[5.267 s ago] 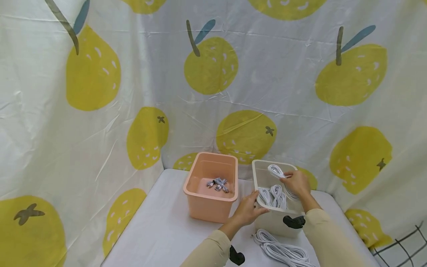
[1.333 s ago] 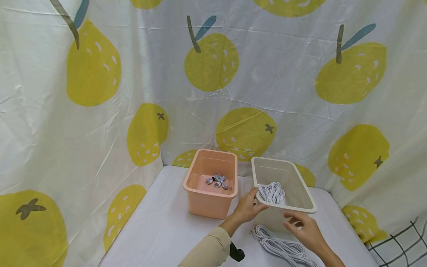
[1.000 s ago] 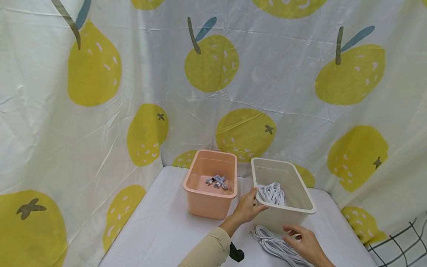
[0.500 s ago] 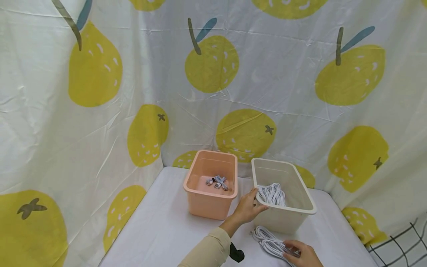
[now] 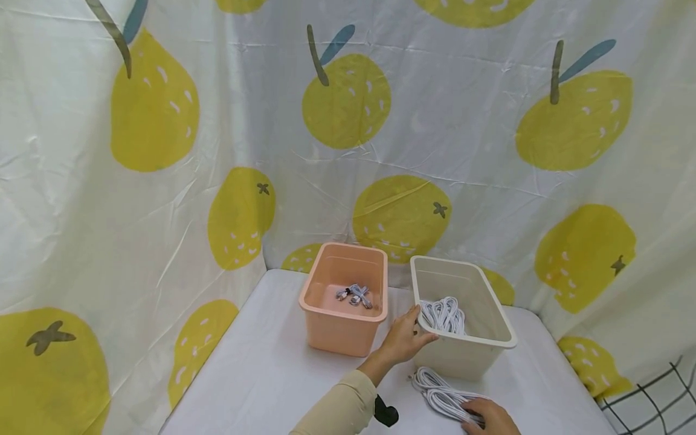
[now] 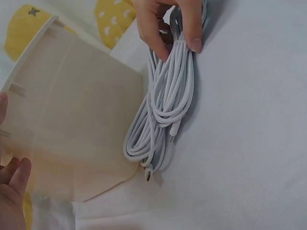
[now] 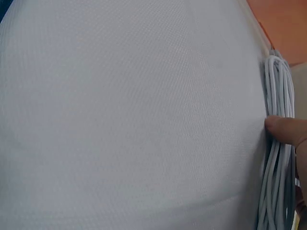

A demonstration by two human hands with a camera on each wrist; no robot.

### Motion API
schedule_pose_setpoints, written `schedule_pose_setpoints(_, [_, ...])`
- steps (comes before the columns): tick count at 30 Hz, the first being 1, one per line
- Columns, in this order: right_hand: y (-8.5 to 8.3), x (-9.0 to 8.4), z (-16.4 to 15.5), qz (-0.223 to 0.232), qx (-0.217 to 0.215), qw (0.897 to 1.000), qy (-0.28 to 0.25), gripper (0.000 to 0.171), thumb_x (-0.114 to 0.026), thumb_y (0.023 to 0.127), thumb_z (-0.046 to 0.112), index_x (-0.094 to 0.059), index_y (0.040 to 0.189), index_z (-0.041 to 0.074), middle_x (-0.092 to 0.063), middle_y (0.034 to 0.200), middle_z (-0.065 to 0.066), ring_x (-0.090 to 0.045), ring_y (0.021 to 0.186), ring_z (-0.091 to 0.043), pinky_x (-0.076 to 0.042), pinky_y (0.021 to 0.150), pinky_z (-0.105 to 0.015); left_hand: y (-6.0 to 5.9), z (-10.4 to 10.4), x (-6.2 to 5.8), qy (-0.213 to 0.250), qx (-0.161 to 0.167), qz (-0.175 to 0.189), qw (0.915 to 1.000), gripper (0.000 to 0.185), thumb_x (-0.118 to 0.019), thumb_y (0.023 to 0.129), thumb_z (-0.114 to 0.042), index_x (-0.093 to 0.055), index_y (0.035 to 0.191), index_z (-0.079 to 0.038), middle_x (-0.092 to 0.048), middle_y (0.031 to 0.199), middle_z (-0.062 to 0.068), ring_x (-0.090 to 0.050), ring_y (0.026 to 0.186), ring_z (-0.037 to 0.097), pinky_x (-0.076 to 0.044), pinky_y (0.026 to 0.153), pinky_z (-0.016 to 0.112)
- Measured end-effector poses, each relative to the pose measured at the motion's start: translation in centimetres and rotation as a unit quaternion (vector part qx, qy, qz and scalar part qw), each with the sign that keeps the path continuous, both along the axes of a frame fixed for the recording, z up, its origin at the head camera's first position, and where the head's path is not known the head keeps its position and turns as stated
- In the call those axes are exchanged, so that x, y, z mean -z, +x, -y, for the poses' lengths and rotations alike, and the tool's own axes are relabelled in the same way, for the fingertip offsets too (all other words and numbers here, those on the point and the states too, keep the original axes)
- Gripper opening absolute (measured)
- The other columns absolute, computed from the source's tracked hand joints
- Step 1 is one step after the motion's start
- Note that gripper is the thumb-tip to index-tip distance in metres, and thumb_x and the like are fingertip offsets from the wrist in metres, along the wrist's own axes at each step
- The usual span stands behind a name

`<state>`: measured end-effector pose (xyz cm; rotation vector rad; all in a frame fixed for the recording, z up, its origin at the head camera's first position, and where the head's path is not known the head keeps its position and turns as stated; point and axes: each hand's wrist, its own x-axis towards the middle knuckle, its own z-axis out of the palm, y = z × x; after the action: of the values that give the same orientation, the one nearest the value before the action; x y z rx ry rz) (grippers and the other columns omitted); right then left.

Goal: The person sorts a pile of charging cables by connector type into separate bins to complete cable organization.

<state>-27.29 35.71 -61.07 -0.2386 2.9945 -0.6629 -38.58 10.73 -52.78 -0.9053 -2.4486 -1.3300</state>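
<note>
A cream bin (image 5: 505, 335) stands on the white table with white cable coils (image 5: 444, 315) inside. My left hand (image 5: 415, 329) holds its near left corner, thumb over the rim; its fingertips (image 6: 13, 184) show beside the bin wall (image 6: 72, 120). In front of the bin a long white cable coil (image 5: 440, 393) lies on the table. My right hand (image 5: 478, 417) grips its near end, with thumb and fingers wrapped round the strands. The same grip shows in the left wrist view, right hand (image 6: 172, 28) on the coil (image 6: 163, 115). The thumb (image 7: 285, 129) presses the coil (image 7: 278, 96).
A pink bin (image 5: 344, 299) with a small grey cable bundle (image 5: 354, 296) stands left of the cream bin. A lemon-print curtain (image 5: 348, 151) closes the back and sides. White tablecloth (image 5: 261, 374) stretches to the left. A wire grid (image 5: 652, 399) sits at the lower right.
My right hand left the cream bin, came down to the coil on the table and closed on it. The left hand stayed on the bin's rim.
</note>
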Motion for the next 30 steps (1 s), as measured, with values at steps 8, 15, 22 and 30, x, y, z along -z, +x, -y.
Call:
schedule_pose_setpoints(8, [0.0,-0.2,-0.4,-0.048,-0.067,0.996,0.036,0.027,-0.085,0.084,0.025,-0.08,0.102,0.005,-0.071,0.097,-0.003,-0.068,0.09,-0.023,-0.057,0.08,-0.045,0.0,0.1,-0.1,-0.003,0.001,0.01,0.9999,0.081,-0.076,0.096,-0.036,-0.037,0.157,0.001,-0.045,0.157,0.018,-0.054,0.134,0.027,-0.05,0.101,0.03])
schedule_pose_setpoints(15, [0.1,-0.7,-1.1,-0.098,-0.104,0.99,0.011,0.029,-0.087,0.082,0.023,-0.081,0.101,0.003,-0.074,0.095,-0.005,-0.07,0.087,-0.017,-0.058,0.076,-0.039,0.1,0.1,-0.3,-0.013,-0.008,0.009,0.9998,0.081,-0.076,0.096,-0.038,-0.039,0.157,0.001,-0.047,0.156,0.016,-0.051,0.137,0.025,-0.047,0.105,0.032])
schedule_pose_setpoints(22, [0.3,-1.5,-1.3,-0.146,-0.129,0.98,-0.035,0.025,-0.089,0.078,0.016,-0.08,0.096,0.001,-0.073,0.088,0.001,-0.064,0.078,-0.005,-0.056,0.065,-0.033,0.1,0.1,-0.4,-0.016,-0.014,0.01,0.9997,0.081,-0.077,0.095,-0.038,-0.039,0.157,-0.001,-0.047,0.155,0.016,-0.05,0.138,0.025,-0.045,0.107,0.034])
schedule_pose_setpoints(30, [0.4,-2.5,-1.4,-0.231,-0.164,0.957,-0.07,0.025,-0.09,0.072,0.008,-0.078,0.092,0.001,-0.066,0.081,0.015,-0.051,0.07,0.005,-0.047,0.054,-0.027,0.2,0.0,-0.3,-0.018,-0.016,0.013,0.9996,0.082,-0.077,0.095,-0.038,-0.039,0.157,0.001,-0.044,0.157,0.019,-0.045,0.142,0.027,-0.041,0.111,0.034])
